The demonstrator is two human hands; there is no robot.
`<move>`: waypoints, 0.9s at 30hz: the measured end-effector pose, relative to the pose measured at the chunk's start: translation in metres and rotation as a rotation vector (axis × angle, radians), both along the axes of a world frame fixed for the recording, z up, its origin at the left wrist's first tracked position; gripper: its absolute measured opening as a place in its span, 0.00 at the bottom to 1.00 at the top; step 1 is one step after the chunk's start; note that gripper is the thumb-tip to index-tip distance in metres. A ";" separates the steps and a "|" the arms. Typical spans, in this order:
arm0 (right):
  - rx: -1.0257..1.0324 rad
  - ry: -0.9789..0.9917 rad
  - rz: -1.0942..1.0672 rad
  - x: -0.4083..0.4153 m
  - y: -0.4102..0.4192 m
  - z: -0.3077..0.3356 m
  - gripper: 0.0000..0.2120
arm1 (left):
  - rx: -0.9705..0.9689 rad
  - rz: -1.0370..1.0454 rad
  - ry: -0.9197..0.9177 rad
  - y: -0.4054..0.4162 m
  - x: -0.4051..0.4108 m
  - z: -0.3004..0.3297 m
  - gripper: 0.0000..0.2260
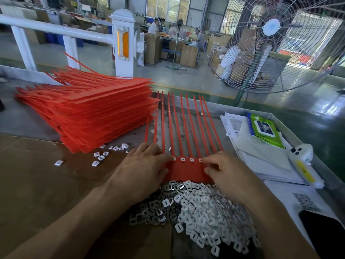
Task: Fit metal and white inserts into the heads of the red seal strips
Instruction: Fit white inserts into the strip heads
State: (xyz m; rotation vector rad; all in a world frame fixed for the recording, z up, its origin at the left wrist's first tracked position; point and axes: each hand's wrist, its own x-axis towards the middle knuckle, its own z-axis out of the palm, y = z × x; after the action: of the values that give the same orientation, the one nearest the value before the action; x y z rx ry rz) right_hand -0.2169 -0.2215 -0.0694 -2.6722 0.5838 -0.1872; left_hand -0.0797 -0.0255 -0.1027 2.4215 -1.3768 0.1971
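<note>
From the head view: working on a joined sheet of red seal strips (186, 171) lying flat on the worktop (37, 184), tails fanning toward twelve o'clock. Pressing down on the sheet's nine o'clock side with the left hand (143, 171), fingers fairly straight, index tip at the row of heads (186, 159). Curling the right hand (224, 172) at the three o'clock end of that row, fingertips apparently pinching or seating an insert, though too small to confirm. Showing white inserts already seated in several heads. Lying at six o'clock, touching the sheet's near edge, a heap of metal and white inserts (196, 208). Waiting at ten o'clock, a stack of further red strips (89, 116). Probably best done by steadying the sheet and pushing each insert in squarely.
</note>
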 end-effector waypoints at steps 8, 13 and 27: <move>0.135 -0.010 0.102 0.001 0.008 0.001 0.04 | 0.006 -0.007 0.000 0.000 0.002 -0.001 0.19; 0.183 0.046 0.166 0.000 0.010 0.001 0.05 | 0.015 -0.002 -0.004 0.000 0.002 -0.001 0.20; 0.324 -0.146 0.104 0.003 0.010 -0.007 0.05 | 0.027 -0.003 -0.009 0.000 0.001 0.001 0.20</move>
State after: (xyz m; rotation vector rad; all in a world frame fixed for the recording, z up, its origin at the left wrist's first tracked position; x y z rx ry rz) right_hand -0.2140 -0.2114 -0.0766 -2.3443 0.3900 -0.2340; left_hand -0.0784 -0.0253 -0.1014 2.4430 -1.3954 0.1905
